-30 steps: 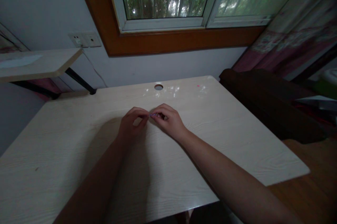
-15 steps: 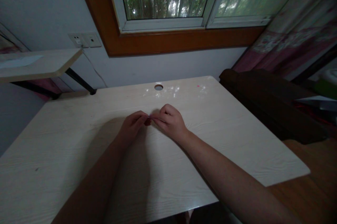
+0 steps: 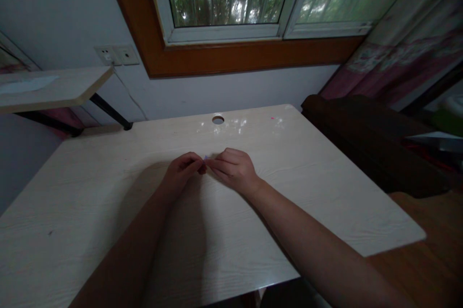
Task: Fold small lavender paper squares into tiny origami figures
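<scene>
Over the middle of the pale wood-grain table [image 3: 289, 221], my two hands meet at the fingertips. Between them a tiny purple piece [image 3: 206, 158] shows, too small to name. My left hand [image 3: 183, 169] is closed, thumb and forefinger pinched at the left side of that piece. From the right, my right hand [image 3: 233, 168] pinches at the same spot with its fingers folded together. Most of the piece is hidden by the fingertips.
A round cable hole [image 3: 218, 120] lies near the table's back edge, with a small pink speck [image 3: 272, 118] to its right. On the left stands a raised shelf [image 3: 90, 87] on black legs. Dark brown furniture [image 3: 347, 139] borders the table's right side.
The fingers of my right hand have folded down flatter, and its knuckles sit slightly lower. More of the purple piece shows above the fingertips. My left hand has hardly moved.
</scene>
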`<state>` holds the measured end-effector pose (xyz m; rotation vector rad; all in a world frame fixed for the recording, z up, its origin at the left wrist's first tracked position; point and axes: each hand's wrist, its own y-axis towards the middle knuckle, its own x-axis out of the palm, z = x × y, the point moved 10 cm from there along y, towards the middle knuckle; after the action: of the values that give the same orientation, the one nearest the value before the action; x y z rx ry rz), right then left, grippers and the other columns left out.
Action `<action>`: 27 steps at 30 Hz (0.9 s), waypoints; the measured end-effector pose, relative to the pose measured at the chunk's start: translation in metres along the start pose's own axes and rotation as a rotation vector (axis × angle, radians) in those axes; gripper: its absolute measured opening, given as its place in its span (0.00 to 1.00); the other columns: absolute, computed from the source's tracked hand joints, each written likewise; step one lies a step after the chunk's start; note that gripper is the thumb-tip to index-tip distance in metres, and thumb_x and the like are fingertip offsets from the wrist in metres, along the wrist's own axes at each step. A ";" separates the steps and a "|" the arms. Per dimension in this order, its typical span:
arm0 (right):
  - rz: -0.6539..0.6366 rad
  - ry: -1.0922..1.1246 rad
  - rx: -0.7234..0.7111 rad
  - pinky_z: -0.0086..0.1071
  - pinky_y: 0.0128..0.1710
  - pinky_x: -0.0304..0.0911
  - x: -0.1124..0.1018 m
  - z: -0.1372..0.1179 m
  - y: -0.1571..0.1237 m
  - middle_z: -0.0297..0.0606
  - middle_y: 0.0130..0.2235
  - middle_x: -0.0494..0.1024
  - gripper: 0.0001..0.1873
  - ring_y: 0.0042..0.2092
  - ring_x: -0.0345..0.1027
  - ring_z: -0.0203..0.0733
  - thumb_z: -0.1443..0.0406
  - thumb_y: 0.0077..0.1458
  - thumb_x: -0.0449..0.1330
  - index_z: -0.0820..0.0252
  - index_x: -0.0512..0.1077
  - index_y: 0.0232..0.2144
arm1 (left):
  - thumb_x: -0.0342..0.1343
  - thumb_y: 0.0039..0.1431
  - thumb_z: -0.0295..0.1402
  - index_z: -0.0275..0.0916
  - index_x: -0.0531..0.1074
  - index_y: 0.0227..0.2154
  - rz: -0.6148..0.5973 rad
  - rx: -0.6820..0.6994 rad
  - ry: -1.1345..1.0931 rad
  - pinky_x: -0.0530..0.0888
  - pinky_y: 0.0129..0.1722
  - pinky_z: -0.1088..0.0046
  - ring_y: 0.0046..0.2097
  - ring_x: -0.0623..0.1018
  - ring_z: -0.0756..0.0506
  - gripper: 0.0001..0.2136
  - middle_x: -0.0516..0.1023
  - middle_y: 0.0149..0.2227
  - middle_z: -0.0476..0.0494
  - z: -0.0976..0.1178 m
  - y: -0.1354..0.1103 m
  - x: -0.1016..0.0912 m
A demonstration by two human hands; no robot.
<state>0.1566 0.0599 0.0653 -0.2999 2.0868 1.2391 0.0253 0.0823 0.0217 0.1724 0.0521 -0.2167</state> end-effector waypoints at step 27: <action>0.114 0.349 0.299 0.36 0.44 0.72 0.003 0.034 0.002 0.45 0.56 0.65 0.16 0.51 0.67 0.42 0.67 0.61 0.58 0.50 0.73 0.51 | 0.54 0.64 0.36 0.42 0.77 0.37 0.098 0.264 0.717 0.70 0.39 0.73 0.37 0.76 0.47 0.08 0.78 0.35 0.46 0.019 0.005 -0.007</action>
<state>0.1680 0.0900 0.0542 -0.2780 2.5833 0.9700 0.0204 0.0849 0.0415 0.5088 0.7285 -0.0534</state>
